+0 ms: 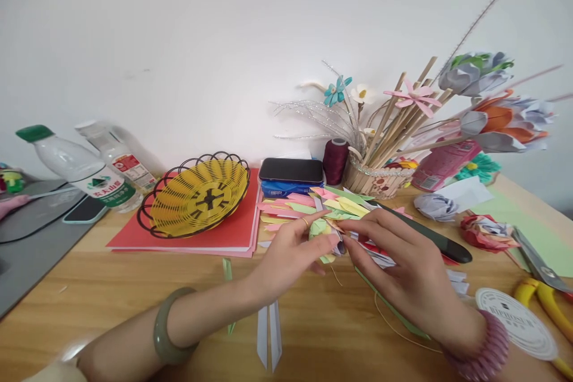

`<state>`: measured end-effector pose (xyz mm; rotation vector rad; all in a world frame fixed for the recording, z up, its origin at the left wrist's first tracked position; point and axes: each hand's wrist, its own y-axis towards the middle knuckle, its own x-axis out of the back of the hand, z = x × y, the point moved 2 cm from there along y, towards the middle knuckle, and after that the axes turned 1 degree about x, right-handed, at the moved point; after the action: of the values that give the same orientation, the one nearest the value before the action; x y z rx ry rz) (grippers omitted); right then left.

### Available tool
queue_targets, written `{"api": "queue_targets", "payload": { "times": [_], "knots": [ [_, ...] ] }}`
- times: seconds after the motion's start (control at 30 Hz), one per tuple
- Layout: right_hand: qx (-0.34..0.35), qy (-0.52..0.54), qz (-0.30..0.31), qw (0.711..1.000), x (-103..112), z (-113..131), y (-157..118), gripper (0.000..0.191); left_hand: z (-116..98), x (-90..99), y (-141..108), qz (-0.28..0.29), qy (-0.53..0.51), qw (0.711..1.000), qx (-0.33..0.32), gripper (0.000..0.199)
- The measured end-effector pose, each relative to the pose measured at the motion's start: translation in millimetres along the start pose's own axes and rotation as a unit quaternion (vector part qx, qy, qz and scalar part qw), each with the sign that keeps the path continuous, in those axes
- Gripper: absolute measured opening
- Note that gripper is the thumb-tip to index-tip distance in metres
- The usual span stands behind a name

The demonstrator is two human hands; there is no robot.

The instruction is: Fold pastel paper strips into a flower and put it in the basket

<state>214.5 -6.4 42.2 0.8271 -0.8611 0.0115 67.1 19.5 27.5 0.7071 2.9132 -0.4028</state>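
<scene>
My left hand (289, 253) is closed around a small folded paper flower (319, 228) in pale green, yellow and white. From the right, my right hand (403, 265) pinches the flower's edge with thumb and fingertips; exactly what lies between them is partly hidden. A thin tan cord (388, 313) curves across the table below my right hand, and a short end dangles under the flower. Behind both hands lies a pile of folded paper strips (290, 206) in pink, yellow, green and white. Two white strips (269, 337) and a green strip (228, 292) rest near my left forearm.
A yellow woven basket (201, 194) sits on red paper (128, 233) at left, near two bottles (101, 182). Behind stand a phone (290, 171), a purple thread spool (335, 161) and a flower-filled holder (378, 182). Scissors (539, 262), yellow-handled pliers (537, 298) and a white spool (514, 322) lie right.
</scene>
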Motion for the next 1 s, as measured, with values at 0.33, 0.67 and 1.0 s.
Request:
{"api": "queue_targets", "payload": {
  "times": [0.33, 0.67, 1.0],
  "knots": [
    [-0.202, 0.143, 0.07, 0.966, -2, -9, 6, 0.017, 2, 4.3, 3, -0.023, 0.01, 1.0, 0.012, 0.052],
    [-0.309, 0.278, 0.106, 0.903, -7, -14, 7, 0.027, 6, 7.2, 8, -0.032, -0.011, 0.999, -0.017, 0.041],
    [-0.164, 0.103, 0.012, 0.981, -3, -11, 2, 0.012, 5, 7.0, 8, -0.014, -0.054, 0.998, 0.004, 0.049]
  ]
}}
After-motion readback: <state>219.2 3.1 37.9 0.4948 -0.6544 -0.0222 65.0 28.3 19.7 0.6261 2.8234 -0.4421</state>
